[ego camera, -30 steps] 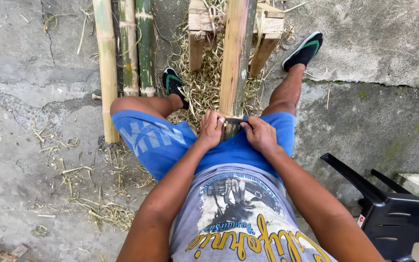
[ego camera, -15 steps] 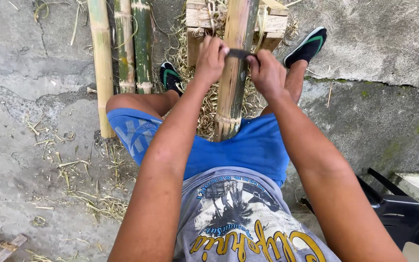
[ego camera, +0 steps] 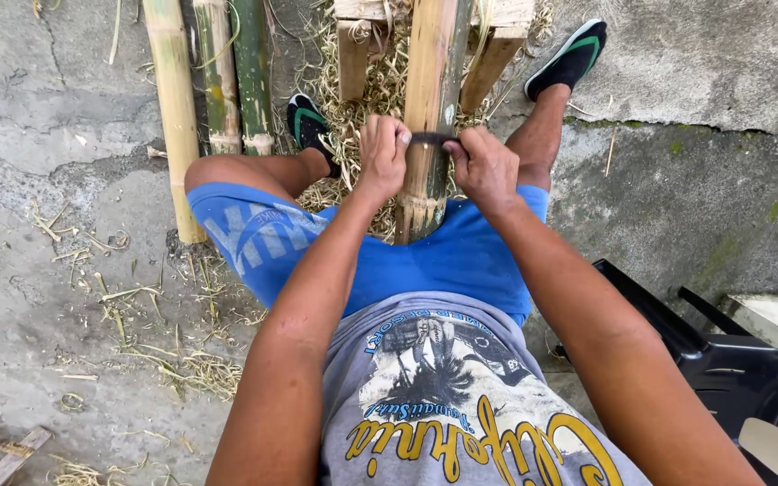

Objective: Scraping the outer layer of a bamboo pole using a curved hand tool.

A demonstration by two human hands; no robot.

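Gripping one blade [ego camera: 431, 138]: two hands, left hand [ego camera: 383, 153], right hand [ego camera: 486, 166]

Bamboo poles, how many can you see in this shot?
4. One bamboo pole lies between the knees, under the dark blade held by the left hand and right hand. Three poles lie side by side on the concrete, upper left. Others may be out of frame.

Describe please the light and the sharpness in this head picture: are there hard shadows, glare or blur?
Head view: soft, even daylight, no hard shadows and no glare on the concrete floor; the left hand, right hand and the bamboo pole between them look sharp; slight wide-angle stretch makes the forearms large near the lower edge.
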